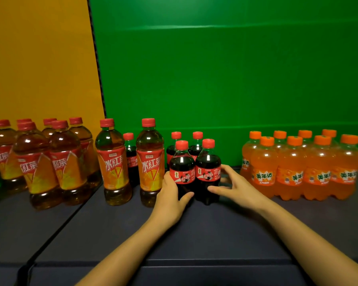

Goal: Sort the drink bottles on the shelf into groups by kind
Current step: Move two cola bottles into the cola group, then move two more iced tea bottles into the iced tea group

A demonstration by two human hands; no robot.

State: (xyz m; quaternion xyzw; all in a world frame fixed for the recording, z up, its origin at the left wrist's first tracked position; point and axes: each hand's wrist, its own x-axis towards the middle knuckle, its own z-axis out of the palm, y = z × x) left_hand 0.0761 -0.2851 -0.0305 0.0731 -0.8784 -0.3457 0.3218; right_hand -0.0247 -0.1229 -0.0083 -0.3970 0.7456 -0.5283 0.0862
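While my left hand wraps the front-left dark plastic cola bottle with a red cap, my right hand sits spread wide, fingertips just at its neighbour cola bottle. I judge I'm squaring up the cola group mid-shelf. Next, one small cola stuck between two tall amber tea bottles needs pulling out to join them.

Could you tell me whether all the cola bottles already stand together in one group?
No, one cola bottle stands apart, behind and between two tea bottles, left of the cola group.
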